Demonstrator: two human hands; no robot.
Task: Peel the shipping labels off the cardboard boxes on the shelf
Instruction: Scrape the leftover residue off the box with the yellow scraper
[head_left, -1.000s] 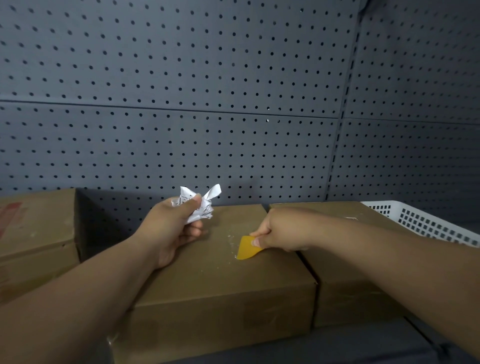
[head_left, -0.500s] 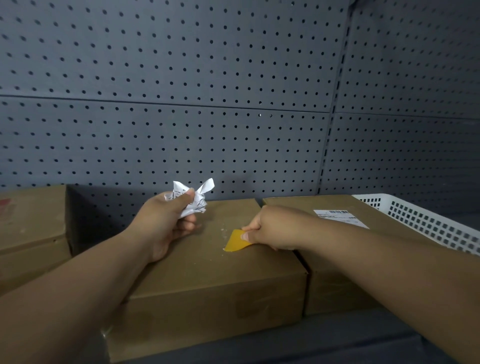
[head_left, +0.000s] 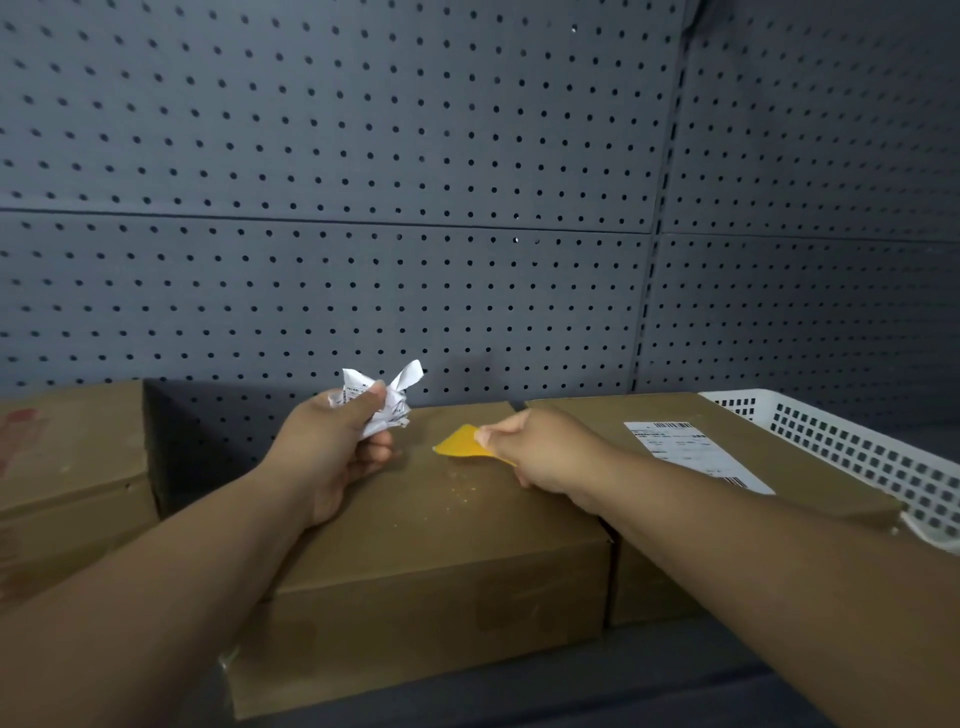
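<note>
Left hand (head_left: 332, 447) is balled up around a crumpled label (head_left: 382, 397), probably just keeping the scrap out of the way. Right hand (head_left: 540, 447) pinches a yellow scraper (head_left: 460, 444), edge down on the box under both hands (head_left: 441, 525), likely clearing those crumbs (head_left: 457, 488). Just right of that hand, the next box (head_left: 810, 467) has its shipping label (head_left: 691, 452) flat and fully stuck, white with barcodes.

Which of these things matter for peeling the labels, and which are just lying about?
Job: crumpled label, held by left hand; orange scraper, held by right hand; middle cardboard box; right cardboard box; its shipping label.
Lying about: white plastic basket; grey pegboard wall.
</note>
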